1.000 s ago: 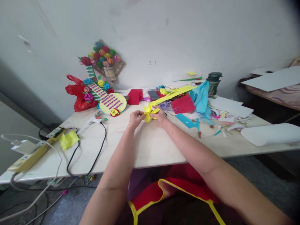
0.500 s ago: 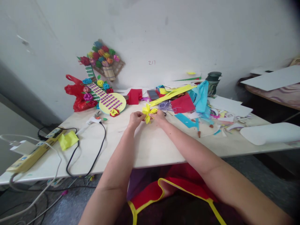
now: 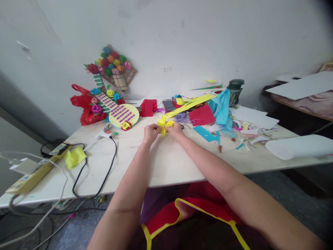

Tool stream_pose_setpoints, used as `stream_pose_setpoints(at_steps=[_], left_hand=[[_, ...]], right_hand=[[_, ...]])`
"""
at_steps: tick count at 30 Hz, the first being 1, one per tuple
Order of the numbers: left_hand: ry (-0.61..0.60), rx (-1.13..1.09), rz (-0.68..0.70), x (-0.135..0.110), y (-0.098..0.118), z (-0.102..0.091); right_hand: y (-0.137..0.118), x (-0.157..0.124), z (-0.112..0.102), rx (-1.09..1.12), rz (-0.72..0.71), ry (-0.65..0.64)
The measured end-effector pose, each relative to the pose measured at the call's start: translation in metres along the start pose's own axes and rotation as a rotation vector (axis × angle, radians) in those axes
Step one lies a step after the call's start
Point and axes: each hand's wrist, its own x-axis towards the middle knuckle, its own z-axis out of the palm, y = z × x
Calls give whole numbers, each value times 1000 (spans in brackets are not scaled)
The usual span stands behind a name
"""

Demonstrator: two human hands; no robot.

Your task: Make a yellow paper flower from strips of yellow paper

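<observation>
A yellow paper flower (image 3: pixel 163 122) with spread petals is held between my two hands above the white table (image 3: pixel 171 163). My left hand (image 3: pixel 152 133) pinches its left side, thumb and fingertips together. On the other side my right hand (image 3: pixel 175 130) is closed on the flower's right and lower edge, its fingertips partly hidden behind the petals. Just behind the hands lie purple shredded strands (image 3: pixel 182 118) and a red sheet (image 3: pixel 202 115).
At left are a glue gun (image 3: pixel 103 134) with a black cord, a power strip (image 3: pixel 39 170) and a yellow sheet (image 3: pixel 75 157). A guitar-shaped craft (image 3: pixel 124 115) leans at the back. Paper scraps (image 3: pixel 247 128), a dark bottle (image 3: pixel 235 91) and a white roll (image 3: pixel 299 147) occupy the right.
The view has shifted very slightly. Both hands keep their grip on the yellow flower in nearly the same place.
</observation>
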Motion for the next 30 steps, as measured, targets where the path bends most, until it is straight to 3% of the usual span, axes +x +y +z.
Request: stream_pose_setpoints(at_steps=[9, 13, 18, 23, 30], left_hand=[[-26, -177, -64, 2, -5, 6], [-6, -167, -86, 0, -4, 11], [20, -137, -75, -2, -1, 12], [-22, -406, -134, -8, 12, 6], [-51, -462, -221, -9, 18, -3]], right_hand=[[-3, -2, -2, -439, -245, 37], [-4, -3, -3, -496, -282, 42], [0, 0, -4, -326, -186, 47], [0, 1, -7, 67, 45, -57], [-4, -1, -10, 20, 48, -125]])
